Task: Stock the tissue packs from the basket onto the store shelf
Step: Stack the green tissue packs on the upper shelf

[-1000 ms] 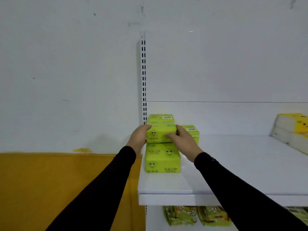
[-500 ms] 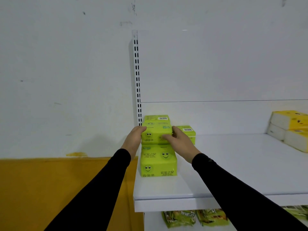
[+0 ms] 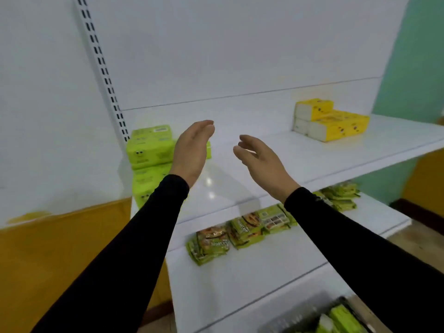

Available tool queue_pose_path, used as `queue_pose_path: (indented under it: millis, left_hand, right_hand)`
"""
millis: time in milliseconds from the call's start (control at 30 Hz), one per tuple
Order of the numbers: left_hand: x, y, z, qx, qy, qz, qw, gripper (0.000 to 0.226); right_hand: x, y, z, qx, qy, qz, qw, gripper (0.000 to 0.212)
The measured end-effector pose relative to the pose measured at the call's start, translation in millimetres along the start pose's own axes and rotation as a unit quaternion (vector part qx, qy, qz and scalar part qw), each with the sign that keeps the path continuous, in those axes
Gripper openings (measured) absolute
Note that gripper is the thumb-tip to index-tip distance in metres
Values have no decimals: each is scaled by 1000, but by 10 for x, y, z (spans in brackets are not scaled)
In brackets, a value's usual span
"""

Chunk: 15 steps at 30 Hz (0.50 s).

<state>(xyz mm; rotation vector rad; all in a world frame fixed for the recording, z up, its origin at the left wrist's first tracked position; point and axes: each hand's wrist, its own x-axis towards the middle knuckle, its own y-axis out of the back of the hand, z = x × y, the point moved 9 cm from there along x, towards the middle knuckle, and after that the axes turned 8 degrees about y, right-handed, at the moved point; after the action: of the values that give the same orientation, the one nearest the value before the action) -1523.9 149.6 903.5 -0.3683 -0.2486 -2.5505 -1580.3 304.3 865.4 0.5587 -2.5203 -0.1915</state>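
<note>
Both hands empty, left hand (image 3: 192,150) and right hand (image 3: 260,159) with fingers loose mid-frame, green tissue packs (image 3: 151,150) stacked at shelf (image 3: 312,159) left, basket (image 3: 336,318) lower right likely next.

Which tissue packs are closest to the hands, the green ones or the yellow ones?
The green tissue packs, stacked at the left end of the shelf, right beside the left hand. The yellow tissue packs sit far off to the right.
</note>
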Motion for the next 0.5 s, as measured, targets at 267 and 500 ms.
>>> queue_pose_path:
  millis: [267,500]
  left_hand:
    - [-807,-1842,-171,-56,36,-174,982,25]
    - [-1741,-3464,-637,-51,117,-215,968,31]
  right_hand:
    - [-1276,1967,478,-65,-65,133,987,45]
    - [-2489,3648,1118,-101,-134,159,973,39]
